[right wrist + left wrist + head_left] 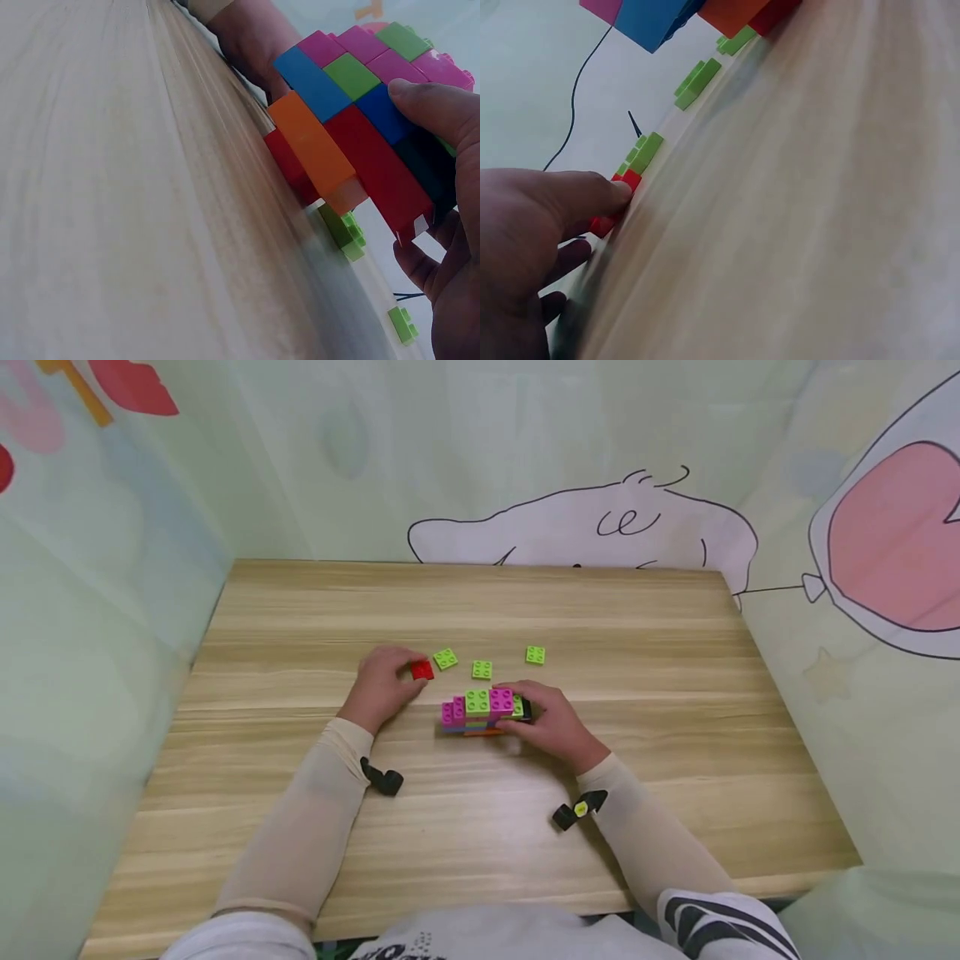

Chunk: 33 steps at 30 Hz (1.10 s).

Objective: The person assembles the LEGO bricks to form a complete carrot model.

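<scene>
My left hand pinches a small red brick between thumb and fingers on the wooden table, beside a green brick. My right hand holds a stepped stack of toy bricks by its right end, the thumb on the side facing me. In the right wrist view the stack shows pink and green bricks on top, with blue, orange, red and dark ones in lower rows. Part of its right end is covered by the fingers.
Two more green bricks, one behind the stack and one farther right, lie studs up on the wooden table. Printed cloth hangs around the back and sides. Black wrist cameras sit on both sleeves.
</scene>
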{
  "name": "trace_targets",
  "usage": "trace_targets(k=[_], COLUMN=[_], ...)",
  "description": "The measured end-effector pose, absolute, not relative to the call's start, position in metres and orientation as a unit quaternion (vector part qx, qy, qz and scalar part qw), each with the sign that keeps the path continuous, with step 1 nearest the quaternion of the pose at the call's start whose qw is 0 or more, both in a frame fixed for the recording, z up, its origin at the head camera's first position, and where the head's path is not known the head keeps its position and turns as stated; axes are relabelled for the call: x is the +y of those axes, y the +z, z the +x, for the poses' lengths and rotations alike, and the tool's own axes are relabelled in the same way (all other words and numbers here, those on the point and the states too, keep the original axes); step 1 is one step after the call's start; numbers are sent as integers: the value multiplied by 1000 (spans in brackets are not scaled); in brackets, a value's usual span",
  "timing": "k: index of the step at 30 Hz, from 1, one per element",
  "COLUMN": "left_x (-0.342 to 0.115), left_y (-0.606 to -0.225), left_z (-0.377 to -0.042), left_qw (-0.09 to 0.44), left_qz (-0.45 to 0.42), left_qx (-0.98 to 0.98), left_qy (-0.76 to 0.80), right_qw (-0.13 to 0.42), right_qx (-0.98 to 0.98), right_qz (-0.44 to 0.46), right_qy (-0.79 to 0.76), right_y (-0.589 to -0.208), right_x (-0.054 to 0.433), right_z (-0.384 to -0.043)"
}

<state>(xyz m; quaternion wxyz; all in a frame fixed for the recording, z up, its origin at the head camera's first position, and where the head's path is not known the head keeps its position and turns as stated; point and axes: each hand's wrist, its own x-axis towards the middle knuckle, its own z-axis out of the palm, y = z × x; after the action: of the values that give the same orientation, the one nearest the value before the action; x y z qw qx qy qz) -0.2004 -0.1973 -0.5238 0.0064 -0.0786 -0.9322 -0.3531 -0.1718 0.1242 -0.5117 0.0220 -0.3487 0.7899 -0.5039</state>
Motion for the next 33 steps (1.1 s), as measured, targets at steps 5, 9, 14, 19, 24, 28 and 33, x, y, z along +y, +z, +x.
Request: trace_targets(k=[5,9,14,19,24,28,33], left_x=[-188,-171,-152,-148,-146,-141,-136], left_y=[-511,-478,-445,-442,-437,-425,-415], left_z=[-189,-165,-141,-134,-133,-132,-133], left_qw=[40,65,47,25,14,-3,-30], left_qz=[-79,-156,-253,-264,-267,-266,-257], left_qx=[-917,-876,-851,-858,-870,-891,-909], left_qy=[-390,-452,-457,-441,-415,-369,-328], right_qw=[22,21,14,13,18,12,8], right_qx=[790,791,783,781,781,779,777], right_qz=[-343,-346,-362,-364,-362,-368,-375], right_qy=[-508,-505,-506,-507,-508,-507,-505], right_y=[-512,-513,-515,-515,-514,-514,-515], right_x=[124,124,125,125,126,127,127], right_z=[-171,-172,-173,-173,-172,-173,-174])
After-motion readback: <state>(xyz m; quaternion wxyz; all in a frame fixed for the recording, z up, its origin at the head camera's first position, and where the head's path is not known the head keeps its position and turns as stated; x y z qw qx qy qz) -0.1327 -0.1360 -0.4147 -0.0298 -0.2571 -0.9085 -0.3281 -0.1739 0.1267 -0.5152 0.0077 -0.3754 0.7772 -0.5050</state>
